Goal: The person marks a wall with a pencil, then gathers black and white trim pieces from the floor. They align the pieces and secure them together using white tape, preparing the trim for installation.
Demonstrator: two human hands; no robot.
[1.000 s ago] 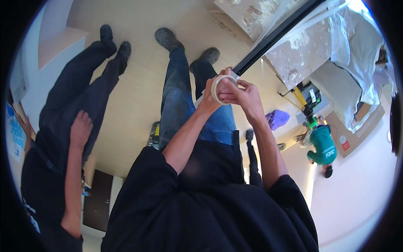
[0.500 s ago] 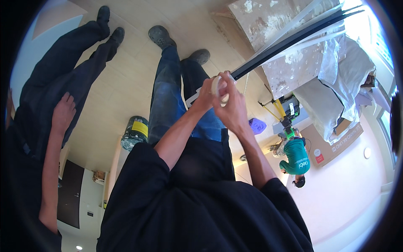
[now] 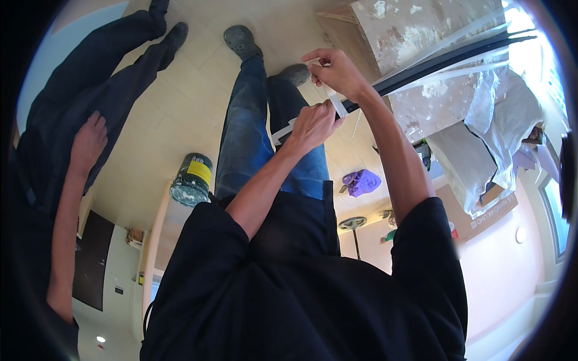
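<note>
A bundle of long black strips [image 3: 430,65] runs from in front of my legs to the upper right. My left hand [image 3: 313,127] is closed around its near part, where a white end piece [image 3: 283,132] sticks out beyond the knuckles. A band of whitish tape [image 3: 338,107] crosses the strips just beside that hand. From there the tape stretches up to my right hand [image 3: 338,73], raised above the bundle with its fingers pinched on the tape. How much tape is inside the right fingers is partly hidden.
A paint-spattered board [image 3: 409,36] and plastic-wrapped items [image 3: 463,153] lie at the right. A dark bucket [image 3: 191,179] with a yellow label and a purple bag [image 3: 361,182] stand on the floor. Another person [image 3: 90,90] is close on my left, and a large carton [image 3: 481,210] leans behind.
My right hand has moved up from the left hand, drawing a length of tape from the bundle. My left hand has shifted slightly down, still on the strips.
</note>
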